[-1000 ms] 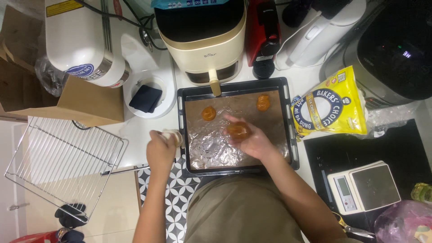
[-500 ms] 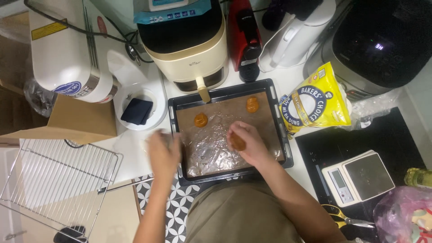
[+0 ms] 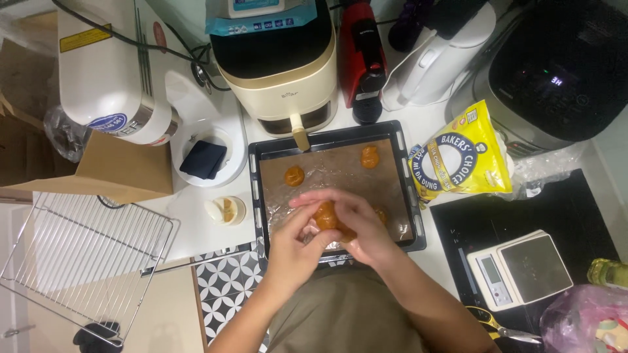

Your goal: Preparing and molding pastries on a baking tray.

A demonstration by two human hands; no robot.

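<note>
A round orange dough ball, too round to show any long axis, sits over the near edge of the black foil-lined baking tray. The left hand and right hand cup it, fingers curled and half closed around it.

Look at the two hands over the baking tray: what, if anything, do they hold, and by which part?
Both the left hand and the right hand hold one orange-brown dough ball, fingertips pinching its sides above the foil-lined tray.
</note>
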